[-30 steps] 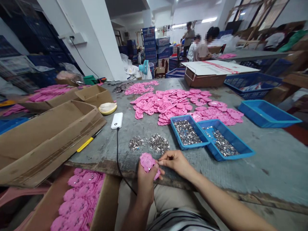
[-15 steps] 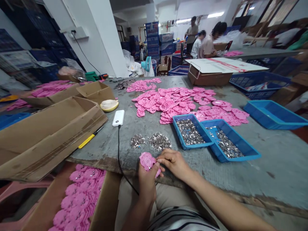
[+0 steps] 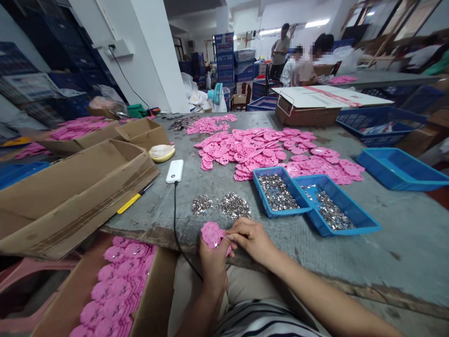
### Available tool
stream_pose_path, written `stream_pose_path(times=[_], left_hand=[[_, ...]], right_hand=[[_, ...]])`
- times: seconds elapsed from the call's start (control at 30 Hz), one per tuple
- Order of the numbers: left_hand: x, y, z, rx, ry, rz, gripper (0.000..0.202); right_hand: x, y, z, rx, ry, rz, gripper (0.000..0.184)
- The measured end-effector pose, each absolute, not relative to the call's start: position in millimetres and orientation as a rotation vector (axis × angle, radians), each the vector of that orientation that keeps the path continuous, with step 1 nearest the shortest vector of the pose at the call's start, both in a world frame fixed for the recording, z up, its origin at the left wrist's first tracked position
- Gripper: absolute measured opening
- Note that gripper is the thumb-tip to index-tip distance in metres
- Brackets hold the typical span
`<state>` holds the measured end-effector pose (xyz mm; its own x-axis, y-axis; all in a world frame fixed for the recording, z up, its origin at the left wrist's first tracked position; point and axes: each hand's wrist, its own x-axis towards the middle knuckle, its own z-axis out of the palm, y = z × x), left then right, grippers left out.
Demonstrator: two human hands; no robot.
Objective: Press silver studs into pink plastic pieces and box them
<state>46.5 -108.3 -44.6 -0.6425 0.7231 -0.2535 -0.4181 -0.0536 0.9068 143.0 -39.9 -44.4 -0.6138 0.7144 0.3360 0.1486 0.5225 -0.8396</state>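
Low over the table's front edge, my left hand (image 3: 214, 264) grips a pink plastic piece (image 3: 211, 234) with a scalloped outline and a bit of shiny metal near the thumb. My right hand (image 3: 253, 239) is closed in a pinch at the right edge of that piece; whatever its fingertips hold is too small to make out. Just beyond the hands lie a small heap of metal clips (image 3: 201, 205) and a larger heap of metal clips (image 3: 234, 206). More small metal parts fill a blue tray (image 3: 286, 214) and the overlapping blue tray (image 3: 351, 231) to its right.
Pink pieces (image 3: 242, 146) are piled across the table's middle. A white power bank (image 3: 174, 171) trails a black cable toward me. A yellow cutter (image 3: 129, 204) lies by a cardboard box (image 3: 80, 187). Below left, an open carton (image 3: 156, 285) holds stacked pink pieces. Several people sit or stand farther back.
Both hands stay together at the pink piece, which has shifted and tilted slightly. The whole view has moved a little; nothing has been put down or picked up.
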Motion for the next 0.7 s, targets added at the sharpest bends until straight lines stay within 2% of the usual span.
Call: stream_pose_path(times=[0.07, 0.17, 0.47, 0.7], left_hand=[[47, -108, -43, 0.358, 1.417, 1.8, 0.031], [47, -108, -42, 0.358, 1.42, 1.806, 0.034], [46, -111, -46, 0.398, 1.454, 1.796, 0.033], [46, -111, -46, 0.42, 1.461, 1.794, 0.028]], right_hand=[[141, -40, -44, -0.793, -2.004, 1.133, 0.014], [140, -41, -42, -0.906, -1.956, 1.164, 0.022], [141, -42, -32, -0.797, -2.062, 1.164, 0.039], [140, -46, -32, -0.748, -2.04, 1.173, 0.04]])
